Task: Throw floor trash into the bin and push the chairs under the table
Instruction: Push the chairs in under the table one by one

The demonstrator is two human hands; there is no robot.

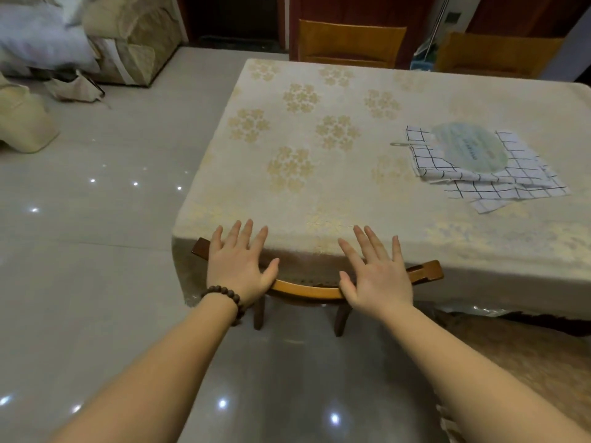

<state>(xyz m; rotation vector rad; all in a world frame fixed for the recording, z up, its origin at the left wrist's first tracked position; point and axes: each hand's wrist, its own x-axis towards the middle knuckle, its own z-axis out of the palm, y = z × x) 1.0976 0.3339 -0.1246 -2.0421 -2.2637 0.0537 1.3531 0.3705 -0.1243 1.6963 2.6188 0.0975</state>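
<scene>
A wooden chair (305,289) stands tucked against the near edge of the table (319,155), its curved backrest showing just below the cream flowered tablecloth. My left hand (238,262) lies flat over the left part of the backrest, fingers spread, a bead bracelet on the wrist. My right hand (375,271) rests the same way over the right part, fingers apart. Neither hand curls around the wood. The seat is hidden under the cloth; two chair legs show below. No bin or floor trash is in view.
Two more wooden chairs (351,43) (499,54) stand at the table's far side. A checked cloth (499,183) with a round fan (470,143) on it lies on the right of the table. A sofa (137,36) and cushions are at the far left on the tiled floor.
</scene>
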